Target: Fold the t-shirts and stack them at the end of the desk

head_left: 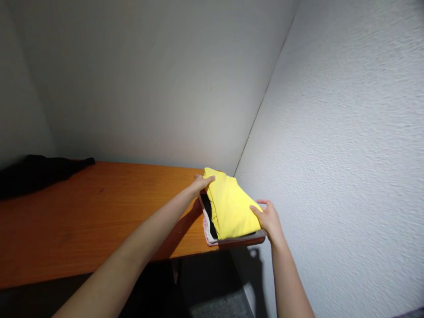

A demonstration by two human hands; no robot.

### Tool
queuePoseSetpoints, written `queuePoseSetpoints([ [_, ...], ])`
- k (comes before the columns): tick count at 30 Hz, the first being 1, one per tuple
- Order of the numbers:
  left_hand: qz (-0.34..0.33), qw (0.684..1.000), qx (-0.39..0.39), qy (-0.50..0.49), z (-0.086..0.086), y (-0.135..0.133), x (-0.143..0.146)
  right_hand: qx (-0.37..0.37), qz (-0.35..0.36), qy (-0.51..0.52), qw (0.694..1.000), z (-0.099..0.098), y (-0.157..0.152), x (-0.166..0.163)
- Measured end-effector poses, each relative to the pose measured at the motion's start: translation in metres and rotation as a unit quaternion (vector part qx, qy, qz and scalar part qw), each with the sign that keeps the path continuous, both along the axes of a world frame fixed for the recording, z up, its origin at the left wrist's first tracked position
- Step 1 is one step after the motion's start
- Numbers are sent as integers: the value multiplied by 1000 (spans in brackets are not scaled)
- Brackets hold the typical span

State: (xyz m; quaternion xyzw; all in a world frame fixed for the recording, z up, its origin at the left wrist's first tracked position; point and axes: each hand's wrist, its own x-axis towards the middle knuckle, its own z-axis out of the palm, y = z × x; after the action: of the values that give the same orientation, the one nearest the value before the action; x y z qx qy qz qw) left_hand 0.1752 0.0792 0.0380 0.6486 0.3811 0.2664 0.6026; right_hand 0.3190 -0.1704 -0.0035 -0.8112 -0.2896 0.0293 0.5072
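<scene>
A folded yellow cloth (pixel 228 205) lies on top of a small stack of folded clothes (pixel 209 221), black and pink layers showing at its left edge. The stack sits at the right end of an orange wooden shelf (pixel 99 212), against the wall corner. My left hand (pixel 202 181) touches the far left corner of the yellow cloth with its fingers curled on the edge. On the near right side of the stack rests my right hand (pixel 267 218), fingers bent against the yellow cloth.
A dark garment (pixel 36 174) lies bunched at the shelf's far left. Grey walls (pixel 331 145) close in behind and on the right. Below the shelf's front edge there is dark space and a patch of grey floor (pixel 218 304).
</scene>
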Motion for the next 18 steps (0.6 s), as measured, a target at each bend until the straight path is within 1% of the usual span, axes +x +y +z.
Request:
queuePoseSetpoints([
  [2,-7,1000,-17,7,-20,2,1,-67,-7,-25,997,-27,4,2],
  [3,-9,1000,-20,11,-26,4,1,-95,-8,-42,995,-37,6,2],
  [4,-12,1000,-22,12,-30,7,1,-116,-7,-60,991,-43,7,1],
  [6,-22,999,-19,14,-33,14,2,-155,-5,-100,983,-47,8,-2],
  [7,-26,999,-15,14,-32,17,4,-178,-8,-123,976,-44,8,-4],
  [9,-32,999,1,14,-29,22,8,-220,-14,-183,958,-31,8,-11],
  [10,-34,999,11,14,-27,24,11,-231,-17,-215,949,-22,9,-15],
  [12,-34,999,35,15,-24,24,16,-223,-7,-266,938,-3,14,-26],
  [15,-32,996,73,27,-22,21,22,-195,55,-281,938,18,30,-48],
  [17,-27,994,99,38,-22,17,22,-199,99,-277,935,24,46,-64],
  [18,-22,992,114,42,-21,15,20,-208,116,-277,931,24,54,-72],
])
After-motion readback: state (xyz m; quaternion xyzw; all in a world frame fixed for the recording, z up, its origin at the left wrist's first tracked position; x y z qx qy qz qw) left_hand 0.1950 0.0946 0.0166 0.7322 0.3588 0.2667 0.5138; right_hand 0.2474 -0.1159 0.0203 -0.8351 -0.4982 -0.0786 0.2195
